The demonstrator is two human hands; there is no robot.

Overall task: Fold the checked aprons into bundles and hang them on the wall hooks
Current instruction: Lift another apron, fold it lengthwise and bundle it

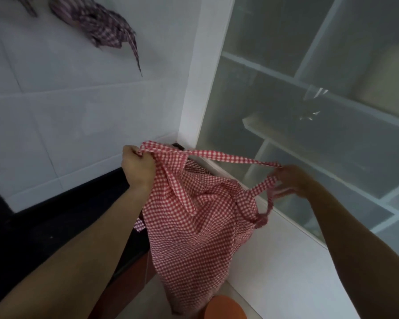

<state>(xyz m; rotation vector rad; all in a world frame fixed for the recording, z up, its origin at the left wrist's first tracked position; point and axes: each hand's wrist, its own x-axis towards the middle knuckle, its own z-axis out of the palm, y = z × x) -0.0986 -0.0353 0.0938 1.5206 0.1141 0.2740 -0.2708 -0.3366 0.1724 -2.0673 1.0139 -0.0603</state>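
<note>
Aprons are our concern, and the red-and-white checked apron (194,226) hangs in the air between our two hands, its body drooping below them down toward the floor. Beyond both hands rises the white tiled wall (67,111); to the right of our right hand stands a tall cabinet with frosted glass doors (309,134). Behind that glass we make out white shelves and a pale rounded shape at the upper right, too hazy to name. Under our left arm runs a dark countertop (55,226). High above our left hand, a bundled dark checked apron (101,26) hangs against the tiles, one strip dangling from it; the hook itself we cannot see. Part of another dark checked piece shows at the top left edge. Below the hanging cloth, nearest to us, sits an orange rounded object (226,307), partly cut off by the frame.

Our left hand (137,166) is closed in a fist, gripping the gathered top edge of the red apron. From it a strap (228,158) stretches taut across to our right hand (290,180), which is blurred; its fingers appear to pinch the strap's end, with further strap loops hanging just below it.

No writing or labels can be read anywhere.
</note>
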